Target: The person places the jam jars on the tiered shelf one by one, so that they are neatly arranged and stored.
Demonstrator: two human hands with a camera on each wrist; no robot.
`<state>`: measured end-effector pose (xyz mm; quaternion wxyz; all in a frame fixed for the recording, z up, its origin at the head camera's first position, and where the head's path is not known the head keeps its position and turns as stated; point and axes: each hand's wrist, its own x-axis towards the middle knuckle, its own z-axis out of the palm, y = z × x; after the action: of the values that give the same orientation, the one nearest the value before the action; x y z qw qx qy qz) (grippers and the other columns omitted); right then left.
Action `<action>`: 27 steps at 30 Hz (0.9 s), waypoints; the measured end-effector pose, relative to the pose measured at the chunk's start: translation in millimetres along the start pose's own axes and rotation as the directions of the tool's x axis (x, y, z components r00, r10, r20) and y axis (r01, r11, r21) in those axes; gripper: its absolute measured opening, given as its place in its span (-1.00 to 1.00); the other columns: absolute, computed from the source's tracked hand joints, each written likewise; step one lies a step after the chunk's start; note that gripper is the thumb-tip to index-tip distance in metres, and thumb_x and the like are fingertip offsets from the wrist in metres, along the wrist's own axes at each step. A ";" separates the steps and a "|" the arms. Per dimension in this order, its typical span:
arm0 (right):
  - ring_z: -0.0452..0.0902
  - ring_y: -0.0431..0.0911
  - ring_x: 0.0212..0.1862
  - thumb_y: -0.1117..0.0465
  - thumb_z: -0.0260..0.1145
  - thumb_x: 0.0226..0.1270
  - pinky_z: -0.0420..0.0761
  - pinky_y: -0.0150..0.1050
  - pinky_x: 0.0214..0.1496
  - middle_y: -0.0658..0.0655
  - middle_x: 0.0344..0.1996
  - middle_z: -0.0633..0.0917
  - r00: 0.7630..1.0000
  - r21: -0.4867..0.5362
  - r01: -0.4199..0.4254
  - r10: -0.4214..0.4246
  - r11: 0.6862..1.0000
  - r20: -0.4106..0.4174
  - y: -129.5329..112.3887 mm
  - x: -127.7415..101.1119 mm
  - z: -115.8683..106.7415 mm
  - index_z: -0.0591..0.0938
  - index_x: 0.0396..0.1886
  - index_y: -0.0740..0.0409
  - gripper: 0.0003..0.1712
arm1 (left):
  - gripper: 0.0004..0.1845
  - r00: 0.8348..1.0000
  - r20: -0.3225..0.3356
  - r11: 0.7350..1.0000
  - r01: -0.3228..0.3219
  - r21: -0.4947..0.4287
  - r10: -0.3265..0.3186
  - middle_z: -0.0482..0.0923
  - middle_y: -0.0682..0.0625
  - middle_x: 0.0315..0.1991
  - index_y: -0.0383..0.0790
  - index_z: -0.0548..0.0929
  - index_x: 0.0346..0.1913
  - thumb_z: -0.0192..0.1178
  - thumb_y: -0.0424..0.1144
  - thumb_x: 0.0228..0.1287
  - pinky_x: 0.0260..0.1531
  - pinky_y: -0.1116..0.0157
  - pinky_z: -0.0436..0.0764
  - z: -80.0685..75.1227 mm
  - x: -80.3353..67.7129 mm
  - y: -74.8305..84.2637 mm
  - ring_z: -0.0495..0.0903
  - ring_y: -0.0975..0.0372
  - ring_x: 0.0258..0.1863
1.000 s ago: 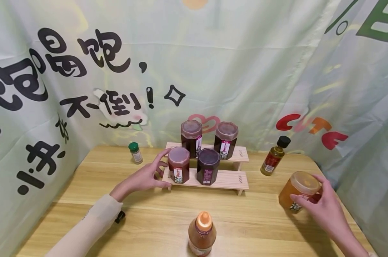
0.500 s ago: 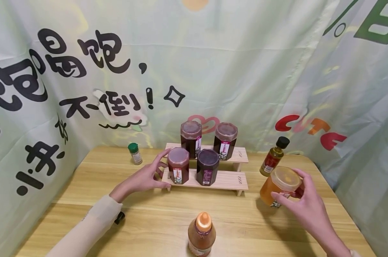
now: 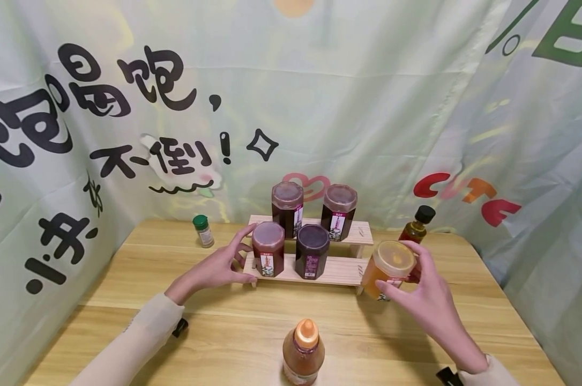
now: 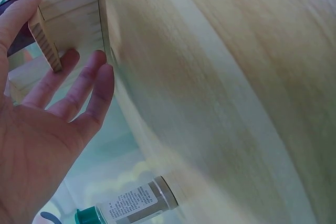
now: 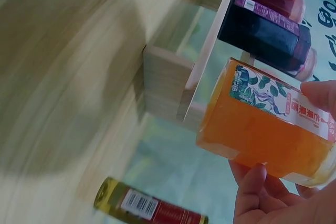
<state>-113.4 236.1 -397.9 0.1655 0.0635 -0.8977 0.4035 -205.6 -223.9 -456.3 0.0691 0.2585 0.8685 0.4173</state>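
Observation:
My right hand (image 3: pixel 426 292) grips a clear-lidded amber jar (image 3: pixel 387 268) just off the right end of a two-tier wooden stand (image 3: pixel 344 269). In the right wrist view the amber jar (image 5: pixel 262 129) is tilted and off the table, its base close to the stand's end. My left hand (image 3: pixel 214 268) holds the stand's left end, thumb at the front and fingers further back. The left wrist view shows fingertips against the end board (image 4: pixel 68 6). On the lower tier stand a red jar (image 3: pixel 268 249) and a dark purple jar (image 3: pixel 312 252).
Two dark jars, one left (image 3: pixel 287 206) and one right (image 3: pixel 339 212), stand on the upper tier. A black-capped bottle (image 3: pixel 416 228) is partly hidden behind the right hand. A green-capped shaker (image 3: pixel 203 231) stands back left, an orange-capped bottle (image 3: pixel 304 348) in front. Printed curtains surround the table.
My right hand has carried the amber jar leftward from the table's right side to the stand's right end, passing in front of the black-capped bottle. The left hand has stayed put.

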 end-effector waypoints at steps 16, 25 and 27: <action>0.70 0.06 0.02 0.16 0.75 0.19 0.67 0.02 0.01 0.19 0.09 0.75 0.997 0.094 -0.032 0.025 0.995 0.077 -13.1 17.3 38.2 0.28 0.64 -0.06 0.13 | 0.38 1.000 0.000 1.000 -0.004 0.001 0.004 0.67 -0.15 0.26 0.27 -0.18 0.80 0.70 -0.04 0.20 -0.08 0.04 0.68 0.5 -0.3 -1.0 0.72 0.20 -0.13; 0.66 0.07 -0.04 0.23 0.73 0.19 0.65 -0.06 -0.08 0.23 0.03 0.74 0.997 0.093 -0.027 0.021 0.995 0.069 -14.6 21.1 48.6 0.25 0.65 -0.04 0.14 | 0.38 1.000 -0.001 1.000 0.016 -0.008 -0.016 0.66 -0.14 0.28 0.34 -0.16 0.79 0.70 -0.03 0.19 -0.06 0.02 0.68 0.7 0.8 -0.1 0.71 0.19 -0.11; 0.66 0.10 -0.02 0.24 0.72 0.20 0.65 0.00 -0.06 0.26 0.05 0.73 0.998 0.098 -0.020 0.014 0.995 0.064 -15.1 22.8 50.2 0.24 0.64 -0.02 0.13 | 0.38 1.000 -0.002 1.000 0.017 -0.009 -0.017 0.66 -0.14 0.27 0.34 -0.16 0.79 0.71 -0.04 0.18 -0.06 0.01 0.68 0.2 0.5 1.0 0.72 0.18 -0.12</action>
<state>-143.4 189.1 -410.4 0.1301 0.0765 -0.8820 0.4464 -205.6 -222.9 -455.6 0.0729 0.2502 0.8689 0.4209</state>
